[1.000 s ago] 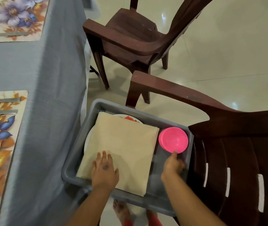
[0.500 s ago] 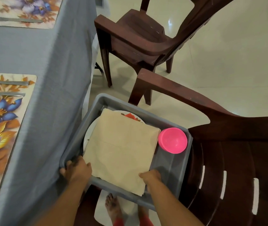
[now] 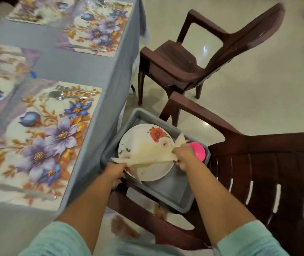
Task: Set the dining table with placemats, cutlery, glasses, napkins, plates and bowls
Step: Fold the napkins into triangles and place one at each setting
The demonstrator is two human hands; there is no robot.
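Fingers of both the left hand and right hand pinch the beige napkins above the grey tub, apparently the napkin step; next they need carrying to the placemats.

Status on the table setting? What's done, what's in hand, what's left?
Done: floral placemats laid on the grey-clothed table, with a fork and spoon on the nearest. In hand: left hand and right hand grip beige cloth napkins over the grey plastic tub. Left: the rose-printed white plate and pink plastic bowl remain in the tub; no glasses visible.
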